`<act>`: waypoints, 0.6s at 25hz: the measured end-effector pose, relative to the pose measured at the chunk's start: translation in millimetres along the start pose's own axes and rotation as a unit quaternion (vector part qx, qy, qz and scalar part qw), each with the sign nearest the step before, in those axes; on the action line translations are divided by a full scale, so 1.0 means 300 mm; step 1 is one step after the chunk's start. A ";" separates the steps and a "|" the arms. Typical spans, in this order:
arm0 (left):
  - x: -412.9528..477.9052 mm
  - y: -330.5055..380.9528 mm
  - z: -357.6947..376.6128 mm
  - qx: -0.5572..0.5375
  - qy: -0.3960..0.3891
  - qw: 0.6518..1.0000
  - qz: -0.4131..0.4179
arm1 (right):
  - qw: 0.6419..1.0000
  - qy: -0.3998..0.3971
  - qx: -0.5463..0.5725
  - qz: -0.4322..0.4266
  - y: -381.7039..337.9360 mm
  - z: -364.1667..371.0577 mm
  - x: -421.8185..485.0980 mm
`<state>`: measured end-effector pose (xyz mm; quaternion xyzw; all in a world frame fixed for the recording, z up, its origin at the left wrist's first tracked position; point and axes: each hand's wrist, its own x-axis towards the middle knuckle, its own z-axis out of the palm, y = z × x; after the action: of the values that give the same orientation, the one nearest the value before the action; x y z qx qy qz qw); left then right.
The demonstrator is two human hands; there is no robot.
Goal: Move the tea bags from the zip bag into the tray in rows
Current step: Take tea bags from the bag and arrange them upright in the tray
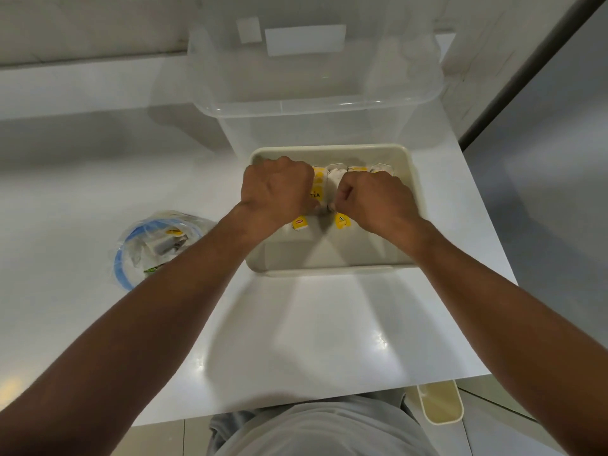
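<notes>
A cream tray (pixel 329 267) sits on the white counter, with a row of white and yellow tea bags (pixel 336 176) along its far side. Both hands are inside the tray. My left hand (pixel 276 189) and my right hand (pixel 378 200) have curled fingers that meet at the near end of a tea bag in the row; the fingertips are hidden. Two yellow tags (pixel 300 223) lie on the tray floor below the hands. The clear zip bag (pixel 154 245) with a blue seal lies to the left of the tray and holds a few more tea bags.
A large clear plastic bin (pixel 312 80) stands just behind the tray. The counter (pixel 312 340) ends close on the right and at the front. A small cream container (pixel 441 404) stands on the floor at the lower right.
</notes>
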<state>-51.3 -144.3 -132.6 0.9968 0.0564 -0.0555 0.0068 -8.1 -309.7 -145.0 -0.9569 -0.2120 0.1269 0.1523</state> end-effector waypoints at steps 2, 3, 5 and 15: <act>-0.039 -0.041 -0.033 -0.143 -0.011 0.990 0.004 | 0.994 -0.036 0.099 -0.019 -0.005 -0.017 -0.015; -0.062 -0.060 -0.051 -0.214 -0.016 0.977 0.015 | 0.989 -0.050 0.138 -0.034 -0.018 -0.026 -0.028; -0.115 -0.094 -0.078 -0.295 -0.011 0.955 0.032 | 0.981 -0.051 0.176 -0.061 -0.056 -0.036 -0.062; -0.412 -0.400 -0.071 -0.385 0.046 0.922 -0.003 | 0.970 -0.026 0.223 -0.095 -0.393 -0.001 -0.216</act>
<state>-184.6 -38.4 -98.4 0.9186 0.0772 0.0164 0.3871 -108.2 -236.9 -92.4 -0.8706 -0.2723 0.1808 0.3677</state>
